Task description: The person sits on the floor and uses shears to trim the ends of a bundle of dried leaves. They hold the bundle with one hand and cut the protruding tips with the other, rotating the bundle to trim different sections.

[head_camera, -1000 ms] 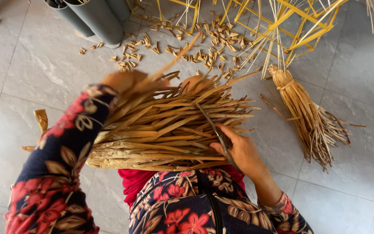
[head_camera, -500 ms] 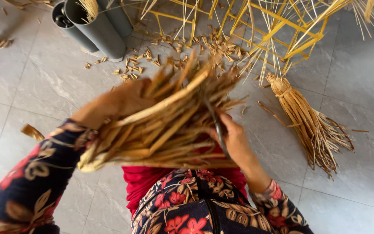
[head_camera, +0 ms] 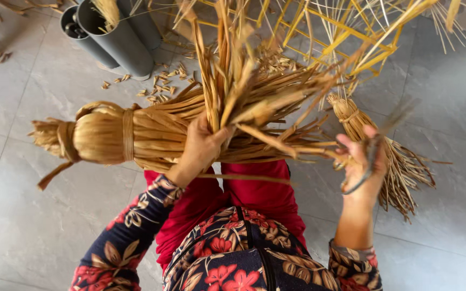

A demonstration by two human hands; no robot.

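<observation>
Left hand (head_camera: 200, 148) is gripping the tied palm-leaf bundle (head_camera: 136, 134) midway, steadying it; right hand (head_camera: 362, 167), beside the bundle's loose ends, is closing around a blurred dark tool (head_camera: 370, 161).

The left hand (head_camera: 199, 148) is gripping with fingers curled, its forearm angling up from a flowered sleeve. The right hand (head_camera: 361, 161) is rising upright, fingers closing loosely.

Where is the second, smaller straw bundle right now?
The smaller straw bundle lies on the grey tiled floor, right side of the head view, behind the right hand.
</observation>
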